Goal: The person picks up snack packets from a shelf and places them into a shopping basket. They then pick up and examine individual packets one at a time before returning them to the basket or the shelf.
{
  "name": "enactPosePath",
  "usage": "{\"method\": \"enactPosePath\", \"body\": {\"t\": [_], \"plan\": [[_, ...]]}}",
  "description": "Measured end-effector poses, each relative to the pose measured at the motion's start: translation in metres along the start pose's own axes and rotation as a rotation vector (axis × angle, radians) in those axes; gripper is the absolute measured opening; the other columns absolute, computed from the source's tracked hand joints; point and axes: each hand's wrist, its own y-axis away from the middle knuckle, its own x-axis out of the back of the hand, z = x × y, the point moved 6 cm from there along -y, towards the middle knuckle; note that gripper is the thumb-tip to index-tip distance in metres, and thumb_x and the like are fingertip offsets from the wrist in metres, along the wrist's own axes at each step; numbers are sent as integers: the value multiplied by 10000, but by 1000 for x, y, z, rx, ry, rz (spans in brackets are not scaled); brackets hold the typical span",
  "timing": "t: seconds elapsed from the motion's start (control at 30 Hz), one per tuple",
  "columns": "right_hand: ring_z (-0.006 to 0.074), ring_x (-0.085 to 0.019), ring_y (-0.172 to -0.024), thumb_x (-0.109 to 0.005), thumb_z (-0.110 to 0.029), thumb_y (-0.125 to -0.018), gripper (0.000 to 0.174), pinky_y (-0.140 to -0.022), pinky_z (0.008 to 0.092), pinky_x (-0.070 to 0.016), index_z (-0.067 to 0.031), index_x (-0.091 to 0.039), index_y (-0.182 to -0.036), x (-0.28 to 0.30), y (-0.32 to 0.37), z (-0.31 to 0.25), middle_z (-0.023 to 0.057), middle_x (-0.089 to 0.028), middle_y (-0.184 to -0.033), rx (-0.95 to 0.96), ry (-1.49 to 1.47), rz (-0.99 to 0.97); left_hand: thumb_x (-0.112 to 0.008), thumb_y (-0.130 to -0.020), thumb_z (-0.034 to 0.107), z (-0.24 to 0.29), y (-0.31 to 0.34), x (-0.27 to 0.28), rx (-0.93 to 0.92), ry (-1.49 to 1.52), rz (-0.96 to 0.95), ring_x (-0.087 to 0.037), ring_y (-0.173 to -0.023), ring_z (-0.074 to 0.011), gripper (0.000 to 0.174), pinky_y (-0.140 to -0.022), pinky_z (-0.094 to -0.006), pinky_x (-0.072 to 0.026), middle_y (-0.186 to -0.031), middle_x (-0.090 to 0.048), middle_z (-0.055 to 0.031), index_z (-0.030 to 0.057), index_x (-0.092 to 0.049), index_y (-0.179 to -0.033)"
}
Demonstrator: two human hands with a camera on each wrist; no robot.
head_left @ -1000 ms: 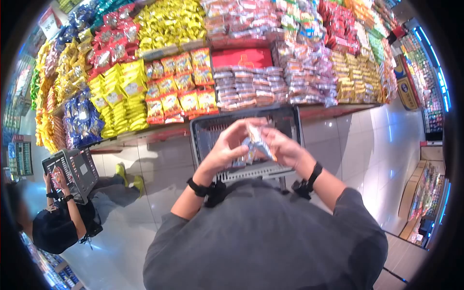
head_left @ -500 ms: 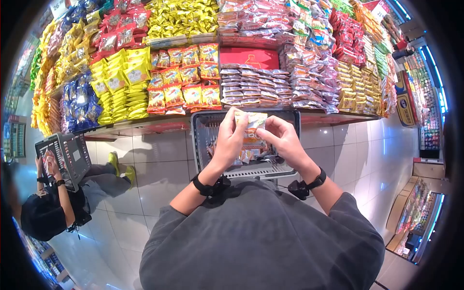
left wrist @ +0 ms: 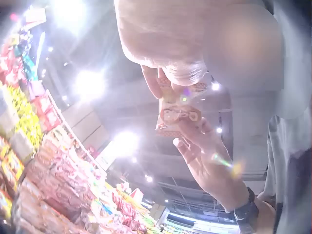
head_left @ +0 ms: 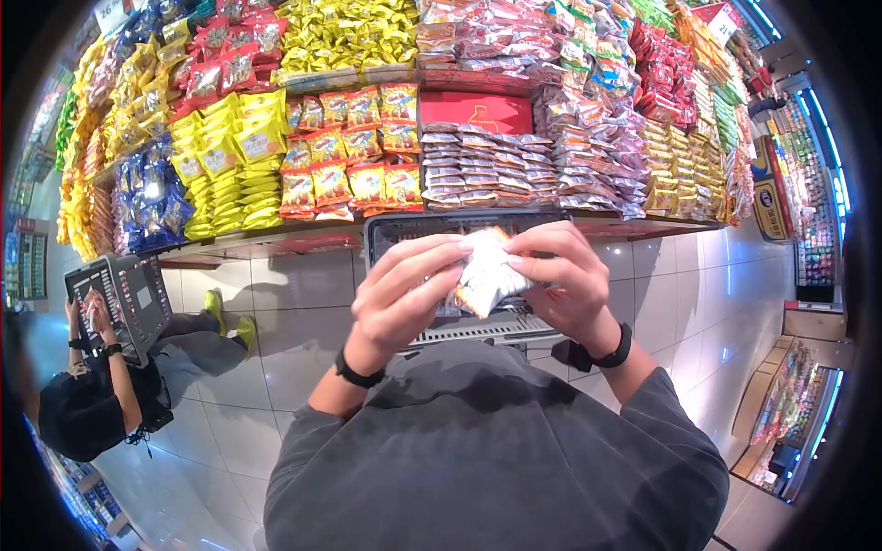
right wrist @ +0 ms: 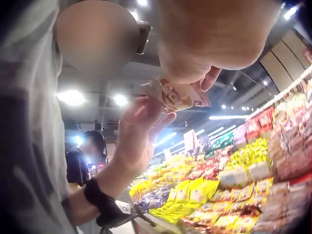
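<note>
A small snack packet, its whitish side facing the head camera, is held up between both hands over the basket. My left hand pinches its left edge and my right hand pinches its right edge, thumbs on the near face. In the left wrist view the packet shows a printed front with orange and red markings. The right wrist view shows the same packet between the fingers of both hands. Much of the dark basket below is hidden by the hands.
Beyond the basket a display holds rows of yellow bags, red-orange bags and silvery packets. At the left a person in dark clothes holds another basket. Shelves line the right side.
Both hands have come nearer to the body and head camera with the packet. It now shows its whitish side, and the right hand has gone from fingers bent near it to pinching its edge.
</note>
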Motion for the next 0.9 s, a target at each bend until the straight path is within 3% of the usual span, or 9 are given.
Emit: {"method": "enactPosePath", "body": {"t": [0.07,0.2,0.33,0.47,0.53,0.7,0.9], "plan": [[273,-696,-928,-821,61,-703,310,-771,367,-587,-52,-749,-983,10,-11,-20,102,-734,-1083,157,163,16,-822,-729,-36,13,-6,13,-160,-129,-35,-695,-1045,-287,330,-795,-403,-620,-1146,-728,-133,30,-743,-1043],[262,-707,-922,-840,27,-708,237,-787,365,-596,-56,-757,-913,24,-36,-29,92,-758,-1031,205,167,-2,-833,-717,-38,33,-9,22,-262,-233,-143,-634,-989,-234,322,-737,-363,-594,-1094,-698,-57,35,-756,-1021],[294,-719,-968,-745,-25,-755,155,-810,382,-610,-25,-750,-910,35,-62,-18,114,-769,-1037,337,170,-109,-815,-709,-41,52,-7,1,-427,-284,-169,-634,-954,-228,245,-697,-351,-574,-1059,-698,-117,-27,-761,-947],[294,-720,-954,-771,4,-716,171,-808,383,-611,-43,-747,-879,32,-77,-13,96,-775,-1025,351,157,-151,-812,-678,-53,60,-10,-15,-446,-290,-145,-631,-873,-218,233,-642,-321,-533,-976,-688,-107,-38,-777,-908],[299,-724,-961,-801,35,-766,153,-804,400,-611,-46,-720,-868,30,-79,-10,118,-782,-1031,321,73,-175,-800,-649,-59,63,-12,-15,-461,-287,-113,-617,-846,-211,253,-622,-314,-521,-926,-685,-106,-47,-777,-901],[310,-728,-969,-811,25,-760,164,-814,405,-616,-49,-704,-860,29,-79,-5,128,-783,-1043,321,32,-188,-793,-593,-36,67,-22,-16,-477,-273,-114,-624,-788,-209,276,-611,-304,-501,-880,-673,-112,-65,-768,-866],[322,-741,-969,-809,21,-766,168,-838,410,-604,-70,-710,-868,26,-69,18,127,-782,-1047,181,-38,-233,-766,-559,-6,66,-23,-22,-461,-249,-126,-644,-747,-220,298,-600,-316,-495,-855,-668,-121,-75,-756,-849]]}}
